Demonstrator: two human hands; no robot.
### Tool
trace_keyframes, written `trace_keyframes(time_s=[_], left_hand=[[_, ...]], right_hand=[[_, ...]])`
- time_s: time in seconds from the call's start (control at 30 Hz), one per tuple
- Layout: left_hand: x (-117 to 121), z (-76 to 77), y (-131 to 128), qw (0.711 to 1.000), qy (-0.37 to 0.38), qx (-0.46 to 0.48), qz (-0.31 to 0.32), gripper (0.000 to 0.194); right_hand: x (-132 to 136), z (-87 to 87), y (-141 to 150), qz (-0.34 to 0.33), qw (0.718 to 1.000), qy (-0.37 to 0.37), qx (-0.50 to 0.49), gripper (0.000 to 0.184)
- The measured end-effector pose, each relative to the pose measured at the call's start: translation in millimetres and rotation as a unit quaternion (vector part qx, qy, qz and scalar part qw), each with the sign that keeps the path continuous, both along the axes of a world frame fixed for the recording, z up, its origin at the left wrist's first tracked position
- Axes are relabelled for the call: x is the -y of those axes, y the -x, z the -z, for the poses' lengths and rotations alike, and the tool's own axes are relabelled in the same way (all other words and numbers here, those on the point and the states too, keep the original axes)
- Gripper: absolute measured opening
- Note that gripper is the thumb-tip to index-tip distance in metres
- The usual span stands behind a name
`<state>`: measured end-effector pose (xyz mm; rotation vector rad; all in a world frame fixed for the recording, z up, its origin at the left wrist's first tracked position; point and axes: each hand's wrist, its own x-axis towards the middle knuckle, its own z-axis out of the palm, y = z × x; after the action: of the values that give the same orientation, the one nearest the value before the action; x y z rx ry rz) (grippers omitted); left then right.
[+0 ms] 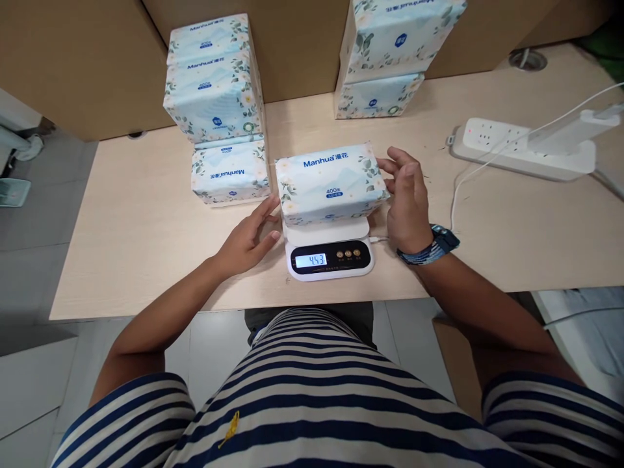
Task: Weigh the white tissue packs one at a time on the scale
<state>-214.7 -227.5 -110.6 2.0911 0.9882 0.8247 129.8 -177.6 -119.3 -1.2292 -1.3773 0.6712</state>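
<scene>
A pack of tissues (331, 185) in a pale blue floral wrapper lies across the white platform of a digital kitchen scale (336, 273). The scale's lit display (311, 260) shows digits that look like 453. At the pack's left end is my left hand (248, 240), fingers apart, its fingertips close beside the wrapper and the scale. My right hand (408, 201), with a patterned blue band on the wrist, is at the pack's right end. Its fingers are loosely bent and apart, not closed around the pack; whether the fingertips touch it I cannot tell.
Stacked tissue packs (209, 97) stand behind to the left, another stack (385, 97) to the back right. A white power strip (526, 148) with plugs lies on the right of the table (136, 260). A white cable (455, 195) runs near my right wrist. Cardboard (292, 45) stands behind.
</scene>
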Motion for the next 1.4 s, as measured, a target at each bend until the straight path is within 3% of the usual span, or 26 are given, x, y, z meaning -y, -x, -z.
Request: trace_keyframes(time_s=[1.4], left_hand=[[1.5, 1.6, 0.3, 1.0, 0.01, 0.014, 0.002, 0.088]], right_hand=[[3.3, -1.2, -0.9, -0.02, 1.0, -0.015, 0.007, 0.074]])
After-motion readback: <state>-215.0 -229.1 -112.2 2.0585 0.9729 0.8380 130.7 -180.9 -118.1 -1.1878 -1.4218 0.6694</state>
